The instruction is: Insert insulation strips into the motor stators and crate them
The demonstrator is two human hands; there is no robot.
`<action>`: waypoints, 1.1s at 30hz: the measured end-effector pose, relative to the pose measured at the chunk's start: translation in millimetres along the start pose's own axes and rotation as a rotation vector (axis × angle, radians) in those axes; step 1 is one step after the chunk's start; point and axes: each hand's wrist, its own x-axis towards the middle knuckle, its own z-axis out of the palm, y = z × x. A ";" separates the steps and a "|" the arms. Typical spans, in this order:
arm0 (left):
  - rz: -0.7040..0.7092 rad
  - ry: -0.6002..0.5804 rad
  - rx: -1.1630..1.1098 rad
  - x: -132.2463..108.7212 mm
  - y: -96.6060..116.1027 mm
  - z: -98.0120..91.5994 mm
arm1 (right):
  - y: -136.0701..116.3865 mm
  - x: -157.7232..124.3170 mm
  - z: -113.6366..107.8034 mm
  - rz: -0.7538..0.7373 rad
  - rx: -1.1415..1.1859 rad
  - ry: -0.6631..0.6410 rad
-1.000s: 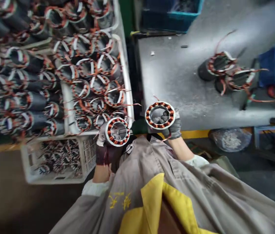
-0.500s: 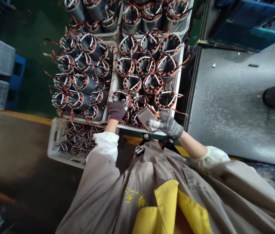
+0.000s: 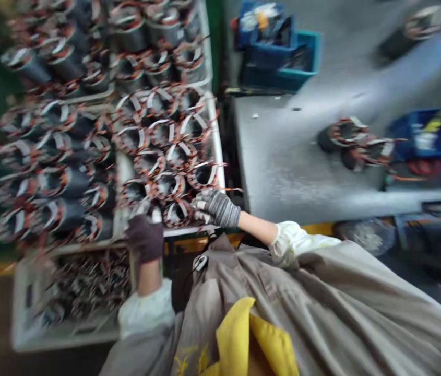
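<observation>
Both hands are at the near edge of a white plastic crate [image 3: 217,141] packed with upright electric motor stators, their copper windings showing. My left hand [image 3: 145,238], in a dark glove, is over the crate's front corner, against a blurred stator [image 3: 142,209]. In a grey knit glove, my right hand [image 3: 215,208] rests beside the front-row stator [image 3: 177,213]. Motion blur hides whether either hand grips anything.
A second crate of stators [image 3: 126,62] lies to the left, and a lower white crate [image 3: 24,308] holds dark parts. Two stators [image 3: 357,146] lie on a grey steel table [image 3: 283,167] to the right. Blue bins [image 3: 278,68] stand beyond it.
Earlier each hand held up a stator; then my right hand held a flat grey piece over the crate. That piece no longer shows, and the view has swung back toward the table.
</observation>
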 end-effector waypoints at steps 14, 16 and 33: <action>1.126 -0.384 -0.305 -10.8 545.8 165.9 | 224.2 -372.1 -54.3 1.022 -0.080 0.449; 1.158 -0.413 -0.234 5.0 603.9 195.1 | 227.3 -384.0 -53.7 0.996 -0.035 0.472; 0.708 -0.645 -0.289 -109.7 422.0 194.1 | 331.0 -368.0 -213.4 1.041 0.007 0.641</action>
